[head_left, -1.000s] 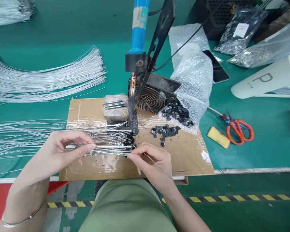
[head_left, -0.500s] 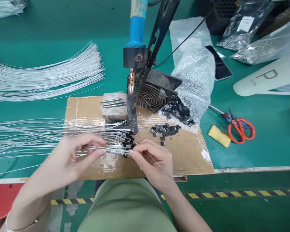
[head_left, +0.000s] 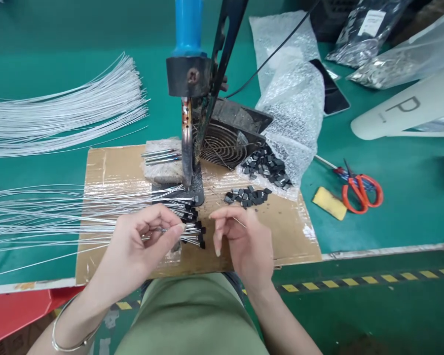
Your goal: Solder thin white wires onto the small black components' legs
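White wires [head_left: 96,229] with black connectors [head_left: 202,243] on their ends lie across the cardboard [head_left: 296,231]. Thumb and fingertips of my left hand [head_left: 148,241] are pinched on a few of these wires, just left of the connectors. To the right of the connector ends, apart from them, is my right hand [head_left: 249,244], its fingers bent and partly spread. A thin wire [head_left: 240,223] shows between its fingers. Behind both hands, a blue-handled soldering iron [head_left: 188,29] points down from a black stand [head_left: 222,54]. Loose black connectors [head_left: 247,196] lie in a small pile.
A fan [head_left: 222,144] stands behind the iron, beside bubble wrap [head_left: 288,93] and more connectors [head_left: 268,167]. Orange scissors [head_left: 360,195], a yellow sponge [head_left: 329,203] and a phone [head_left: 330,91] lie rightward. Another white wire bundle [head_left: 96,106] rests at the back left.
My right hand has come away from the wires and its fingers have spread. My left hand has moved right, closer to the connectors. The camera view has shifted slightly.
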Tool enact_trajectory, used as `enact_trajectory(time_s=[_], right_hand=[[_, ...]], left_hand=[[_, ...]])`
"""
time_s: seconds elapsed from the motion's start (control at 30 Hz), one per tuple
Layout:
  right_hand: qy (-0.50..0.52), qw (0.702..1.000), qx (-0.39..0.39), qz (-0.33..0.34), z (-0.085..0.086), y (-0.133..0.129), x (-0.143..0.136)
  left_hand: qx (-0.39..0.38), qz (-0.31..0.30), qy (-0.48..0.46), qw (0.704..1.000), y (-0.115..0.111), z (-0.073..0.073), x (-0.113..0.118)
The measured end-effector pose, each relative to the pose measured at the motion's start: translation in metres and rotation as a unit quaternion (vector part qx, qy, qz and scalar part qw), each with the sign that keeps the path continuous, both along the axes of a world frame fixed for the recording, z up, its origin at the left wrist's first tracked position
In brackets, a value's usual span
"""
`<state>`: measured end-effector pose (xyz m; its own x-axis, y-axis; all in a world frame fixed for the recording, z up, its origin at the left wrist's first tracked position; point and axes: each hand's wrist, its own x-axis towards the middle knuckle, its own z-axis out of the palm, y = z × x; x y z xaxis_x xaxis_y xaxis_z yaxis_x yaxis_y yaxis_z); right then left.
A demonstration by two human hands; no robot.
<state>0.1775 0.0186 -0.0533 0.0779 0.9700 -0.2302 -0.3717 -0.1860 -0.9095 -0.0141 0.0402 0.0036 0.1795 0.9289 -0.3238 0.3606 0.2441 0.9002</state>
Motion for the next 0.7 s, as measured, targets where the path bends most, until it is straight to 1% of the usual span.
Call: enact_trajectory(time_s=[0.07, 0.1, 0.17, 0.3, 0.37, 0.53, 0.6, 0.7], right_hand=[[0.053, 0.998, -0.003, 0.015, 0.0, 0.002, 0.004], [0.059, 0.998, -0.006, 0.022, 0.001, 0.002, 0.005], [0.034, 0.999, -0.001, 0.03, 0.003, 0.001, 0.005], [-0.085, 0.993, 0.045, 0.068, 0.011, 0.0, -0.003], [-0.124, 0.988, 0.063, 0.072, 0.014, 0.001, -0.007], [-0.148, 0.983, 0.084, 0.065, 0.018, 0.004, -0.01], [-0.146, 0.983, 0.087, 0.066, 0.017, 0.003, -0.009], [-0.127, 0.987, 0.078, 0.051, 0.015, 0.002, -0.009]], left_hand=[[0.001, 0.014, -0.008, 1.0, 0.0, -0.002, -0.002], [0.004, 0.019, -0.009, 1.0, 0.0, -0.002, -0.003], [0.014, 0.025, -0.007, 1.0, 0.001, -0.003, -0.003], [0.017, 0.017, 0.0, 1.0, 0.004, -0.001, 0.0], [0.015, 0.013, -0.001, 1.0, 0.005, -0.001, 0.0], [0.0, 0.026, -0.022, 0.999, 0.002, -0.002, 0.001], [-0.017, 0.043, -0.024, 0.999, 0.002, 0.0, 0.005], [-0.045, 0.083, -0.015, 0.995, 0.001, 0.006, 0.012]])
